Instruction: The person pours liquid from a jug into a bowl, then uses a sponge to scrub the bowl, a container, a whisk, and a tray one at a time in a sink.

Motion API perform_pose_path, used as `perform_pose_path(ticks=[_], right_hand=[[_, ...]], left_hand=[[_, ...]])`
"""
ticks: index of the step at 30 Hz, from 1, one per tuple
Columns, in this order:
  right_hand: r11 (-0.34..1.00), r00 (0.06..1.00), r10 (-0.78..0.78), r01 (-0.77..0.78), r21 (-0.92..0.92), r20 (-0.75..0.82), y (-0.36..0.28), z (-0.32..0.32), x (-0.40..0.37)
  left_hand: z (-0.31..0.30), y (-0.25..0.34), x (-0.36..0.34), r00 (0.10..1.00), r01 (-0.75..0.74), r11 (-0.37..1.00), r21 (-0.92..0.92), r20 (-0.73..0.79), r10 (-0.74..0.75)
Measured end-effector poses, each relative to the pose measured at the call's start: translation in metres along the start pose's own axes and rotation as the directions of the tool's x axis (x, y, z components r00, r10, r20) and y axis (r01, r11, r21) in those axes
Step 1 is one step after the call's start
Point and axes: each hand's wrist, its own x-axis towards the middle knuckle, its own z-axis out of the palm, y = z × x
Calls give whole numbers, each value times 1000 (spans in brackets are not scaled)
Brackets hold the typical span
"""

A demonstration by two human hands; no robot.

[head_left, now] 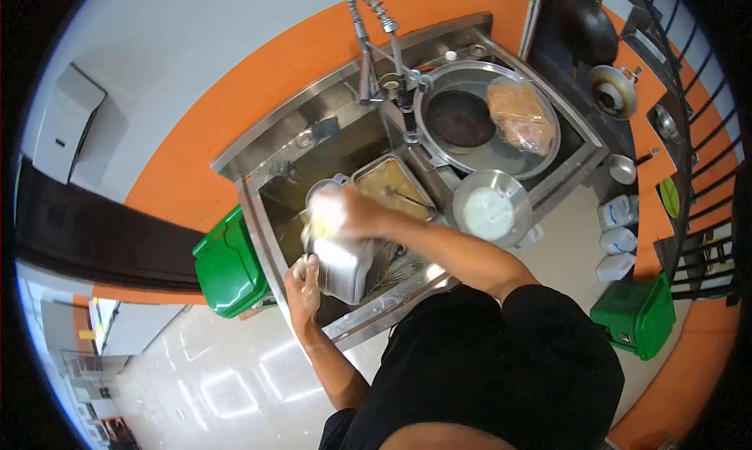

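My left hand [304,285] grips the rim of a rectangular steel pan [341,270], which is tilted over the sink [270,203]. Across the pan's upper part lies my right hand [356,213], smeared by motion, closed on a foamy white and yellowish sponge [327,213] whose outline is blurred. Just beyond is a second rectangular pan [427,180] holding cloudy yellowish water and a dark-handled utensil. A wire whisk [399,271] rests in the sink beside the pan I hold. Partly hidden behind my right hand is a round metal container [333,185].
A steel bowl of suds [487,211] stands right of the sink, near my right forearm. Behind it, a large round basin [427,125] contains a dark round piece and a bagged orange item [521,115]. A spring-neck faucet [364,58] rises at the back. Green bins [229,262] flank the sink.
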Motion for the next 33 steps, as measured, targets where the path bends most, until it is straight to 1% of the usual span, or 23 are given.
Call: perform_pose_path(ticks=[1, 2, 4, 7, 10, 11, 12, 13, 14, 15, 16, 17, 19, 20, 23, 24, 25, 26, 27, 28, 29, 31, 33], right_hand=[[873, 844, 425, -477, 97, 326, -52, -15, 13], [996, 977, 86, -85, -16, 194, -44, 13, 7], [966, 958, 133, -183, 183, 255, -32, 2, 7], [946, 973, 200, -222, 237, 114, 22, 2, -16], [995, 991, 94, -89, 52, -97, 53, 21, -47], [811, 921, 299, -106, 575, -251, 102, 66, -92], [774, 873, 397, -152, 615, -283, 77, 63, -98], [728, 818, 489, -192, 659, -302, 39, 48, -95], [675, 756, 576, -224, 703, -311, 17, 41, -90], [574, 597, 761, -438, 691, -253, 22, 54, -92], [686, 629, 699, -455, 568, -340, 7, 53, -87], [782, 670, 617, -459, 422, -413, -16, 41, -75], [932, 844, 347, -358, 52, -409, -33, 31, -62], [968, 931, 154, -209, -137, -331, -37, 27, -56], [930, 975, 213, -220, -295, -58, -33, 17, -33], [972, 977, 199, -207, -115, -78, -17, 16, -20], [878, 889, 451, -426, 216, -80, -12, 4, -11], [627, 859, 504, -432, 649, 85, 5, -9, -10], [191, 803, 542, -403, 895, 246, 21, -22, -9], [640, 836, 548, -415, 646, -5, 49, -15, -17], [71, 556, 769, -566, 821, 317, 100, -1, -63], [-175, 244, 901, -553, 815, 359, 46, 12, -77], [-175, 440, 846, -304, 936, 301, 10, 18, -82]], left_hand=[[8, -14, 2, 991, -112, 988, -102, -86, 104], [16, -31, 3, 964, -227, 955, -192, -184, 192], [26, -41, -3, 917, -267, 944, -193, -352, 187], [44, -45, -8, 818, -335, 914, -230, -552, 161], [41, -39, -8, 750, -430, 802, 415, -330, 573], [34, -60, -1, 884, -366, 929, 55, -293, 365], [28, -81, 5, 965, -203, 901, -384, -233, 118], [21, -102, 11, 979, -23, 732, -681, -162, -121], [16, -114, 12, 963, 102, 258, -961, 30, -268], [27, -61, -1, 903, 89, 281, -956, -42, -428], [34, -52, -13, 976, -52, 841, -538, -207, -72], [41, -43, -24, 893, -266, 955, 132, -339, 295], [59, -19, -3, 931, -127, 897, -423, -363, -39], [75, 1, 1, 944, -78, 267, -960, -157, -289], [89, -4, 0, 974, -182, 565, -805, -227, -9], [92, -14, -2, 954, -289, 677, -677, -262, 146], [89, 6, -13, 970, -48, 820, -571, -223, -98], [100, -3, -21, 930, -156, 864, -478, -367, -35], [102, -3, -26, 963, -136, 814, -565, -270, -27], [102, -2, -29, 985, -112, 755, -646, -174, -3], [104, -9, -29, 982, -182, 839, -513, -138, 129], [111, -22, -16, 933, -352, 907, -230, -14, 359], [106, -12, -4, 960, -237, 971, -4, 152, 235]])
